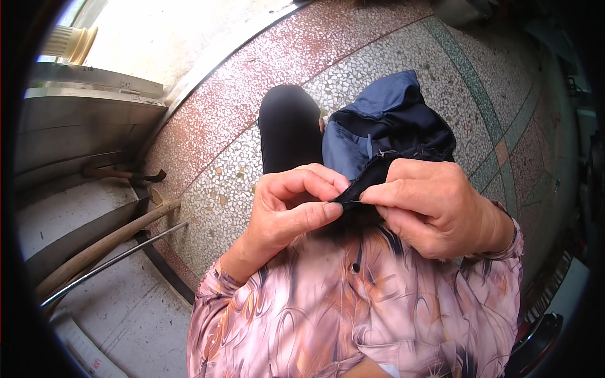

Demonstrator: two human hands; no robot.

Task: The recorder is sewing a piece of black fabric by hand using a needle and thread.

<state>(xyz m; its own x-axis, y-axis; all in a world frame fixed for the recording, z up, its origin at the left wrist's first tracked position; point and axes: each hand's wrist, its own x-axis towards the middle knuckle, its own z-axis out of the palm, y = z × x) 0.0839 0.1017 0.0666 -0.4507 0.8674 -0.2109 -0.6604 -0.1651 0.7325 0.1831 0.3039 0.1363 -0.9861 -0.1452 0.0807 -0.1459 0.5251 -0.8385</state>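
A dark navy garment (435, 129) with a blue-grey lining lies over my lap, its raw, frayed edge drawn up in front of my chest. Between thumb and forefinger, my left hand (287, 205) pinches that dark edge. Close beside it on the right, my right hand (432, 205) has its thumb and forefinger pressed together at the cloth. A thin, pale, needle-like sliver (354, 201) shows at those fingertips; it is too small to make out surely. The rest of the cloth between the hands is partly hidden by the fingers.
My dark-clad knee (290, 126) stands left of the garment, above a speckled terrazzo floor (220, 151). At the left are grey metal steps or shelves (82, 214), a wooden pole (110, 242), a thin metal rod (116, 264) and a hammer-like tool (126, 174).
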